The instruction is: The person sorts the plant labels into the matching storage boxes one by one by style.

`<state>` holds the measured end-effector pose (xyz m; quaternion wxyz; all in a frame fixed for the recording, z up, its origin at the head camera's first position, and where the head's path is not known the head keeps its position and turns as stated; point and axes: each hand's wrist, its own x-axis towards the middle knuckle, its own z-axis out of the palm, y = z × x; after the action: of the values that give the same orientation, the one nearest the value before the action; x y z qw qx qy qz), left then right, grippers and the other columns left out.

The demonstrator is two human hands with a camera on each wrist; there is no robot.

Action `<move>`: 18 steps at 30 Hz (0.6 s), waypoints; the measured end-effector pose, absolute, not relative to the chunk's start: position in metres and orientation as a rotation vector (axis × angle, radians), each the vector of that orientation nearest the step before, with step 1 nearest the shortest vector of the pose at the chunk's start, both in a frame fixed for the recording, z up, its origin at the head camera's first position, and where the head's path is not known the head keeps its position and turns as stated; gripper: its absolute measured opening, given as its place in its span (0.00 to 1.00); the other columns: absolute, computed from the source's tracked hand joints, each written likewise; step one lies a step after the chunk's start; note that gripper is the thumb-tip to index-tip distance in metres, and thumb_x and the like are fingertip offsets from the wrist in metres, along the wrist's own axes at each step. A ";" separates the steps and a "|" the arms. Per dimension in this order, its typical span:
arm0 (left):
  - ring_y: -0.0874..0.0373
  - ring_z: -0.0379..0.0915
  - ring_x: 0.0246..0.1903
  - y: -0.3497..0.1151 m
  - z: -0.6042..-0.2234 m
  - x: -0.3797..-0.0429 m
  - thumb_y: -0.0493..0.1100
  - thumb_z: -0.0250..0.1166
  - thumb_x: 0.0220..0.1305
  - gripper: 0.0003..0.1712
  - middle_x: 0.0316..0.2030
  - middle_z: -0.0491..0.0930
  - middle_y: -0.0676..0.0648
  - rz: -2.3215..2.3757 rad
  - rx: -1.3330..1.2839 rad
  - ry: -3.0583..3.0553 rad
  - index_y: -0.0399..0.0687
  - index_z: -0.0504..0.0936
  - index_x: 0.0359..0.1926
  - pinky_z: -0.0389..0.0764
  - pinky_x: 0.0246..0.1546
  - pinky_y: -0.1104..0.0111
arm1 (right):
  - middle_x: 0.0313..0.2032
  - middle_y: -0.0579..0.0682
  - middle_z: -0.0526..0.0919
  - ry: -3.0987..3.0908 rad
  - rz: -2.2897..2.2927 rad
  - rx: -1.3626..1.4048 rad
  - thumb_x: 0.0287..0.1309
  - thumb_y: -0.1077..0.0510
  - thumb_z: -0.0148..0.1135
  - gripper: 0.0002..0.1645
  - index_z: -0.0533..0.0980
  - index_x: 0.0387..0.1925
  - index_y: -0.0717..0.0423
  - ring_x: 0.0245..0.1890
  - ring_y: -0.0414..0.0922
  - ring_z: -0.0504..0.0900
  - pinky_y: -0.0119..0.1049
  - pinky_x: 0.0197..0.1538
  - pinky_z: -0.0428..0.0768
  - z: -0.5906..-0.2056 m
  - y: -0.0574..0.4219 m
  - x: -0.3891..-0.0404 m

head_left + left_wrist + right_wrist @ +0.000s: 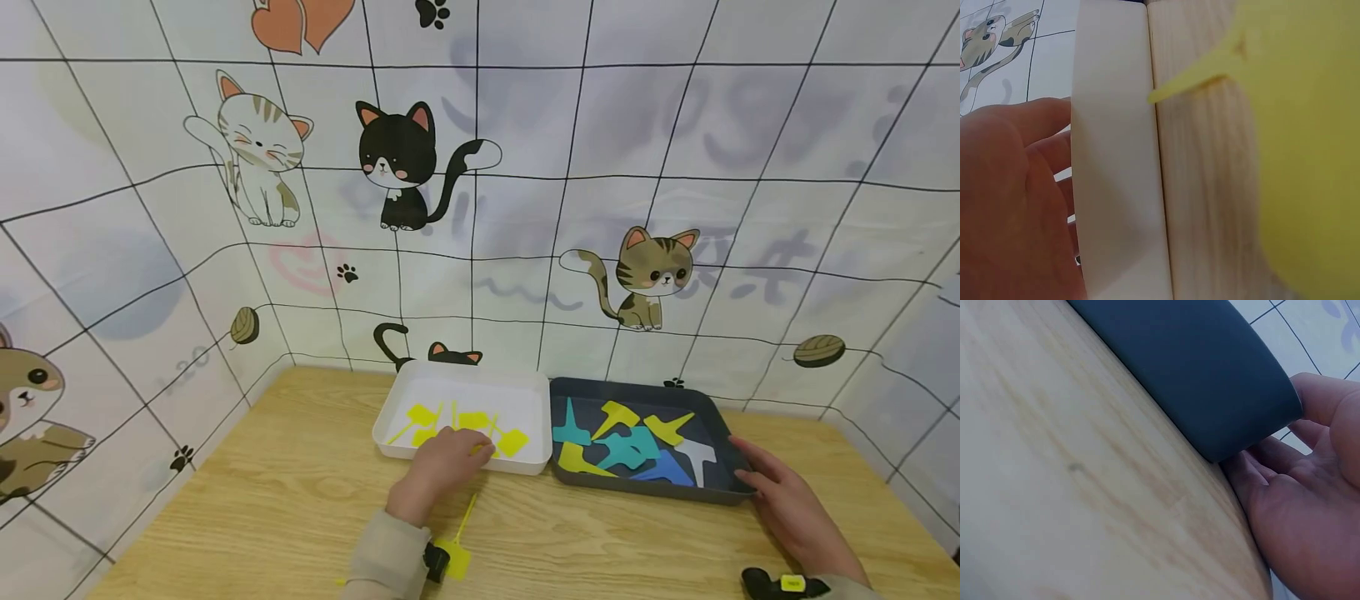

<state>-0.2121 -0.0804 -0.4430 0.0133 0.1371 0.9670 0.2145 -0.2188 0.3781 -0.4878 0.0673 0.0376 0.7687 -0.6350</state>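
My left hand point(444, 463) reaches over the front wall of a white tray point(480, 382), fingers bent down among yellow plant labels point(514, 442) with square heads and thin stems. In the left wrist view the tray's wall point(1116, 156) hides the fingertips; I cannot tell whether they pinch a label. A single yellow label point(456, 557) is by the left wrist, large in the left wrist view. My right hand point(797, 505) grips the right end of a dark grey tray point(652, 492), thumb at the rim. In the right wrist view its fingers lie against the tray's corner point(1254, 419).
Inside the dark tray lie broader T-shaped tags: yellow point(617, 417), teal point(628, 448), blue point(667, 470) and white point(699, 458). Both trays stand side by side on a wooden table point(300, 483), near a wall covering point(517, 208) printed with cats.
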 end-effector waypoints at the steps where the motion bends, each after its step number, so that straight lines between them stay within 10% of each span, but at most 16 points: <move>1: 0.51 0.68 0.41 -0.080 -0.442 -0.212 0.55 0.50 0.64 0.16 0.42 0.78 0.57 0.662 0.437 3.016 0.58 0.80 0.44 0.70 0.37 0.59 | 0.68 0.46 0.29 2.320 -1.908 0.120 0.65 0.52 0.45 0.34 0.45 0.68 0.42 0.66 0.49 0.27 0.54 0.62 0.37 -0.488 0.378 -0.219; 18: 0.45 0.62 0.53 -0.077 -0.438 -0.206 0.57 0.46 0.65 0.21 0.54 0.72 0.51 0.520 0.426 3.030 0.56 0.80 0.47 0.65 0.47 0.50 | 0.68 0.47 0.29 2.314 -1.916 0.120 0.66 0.54 0.43 0.34 0.44 0.69 0.45 0.66 0.49 0.28 0.53 0.62 0.37 -0.489 0.378 -0.219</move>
<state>-0.2060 -0.0765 -0.4380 0.0189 0.1372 0.9761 0.1677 -0.2194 0.3778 -0.4886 0.0675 0.0399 0.7679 -0.6358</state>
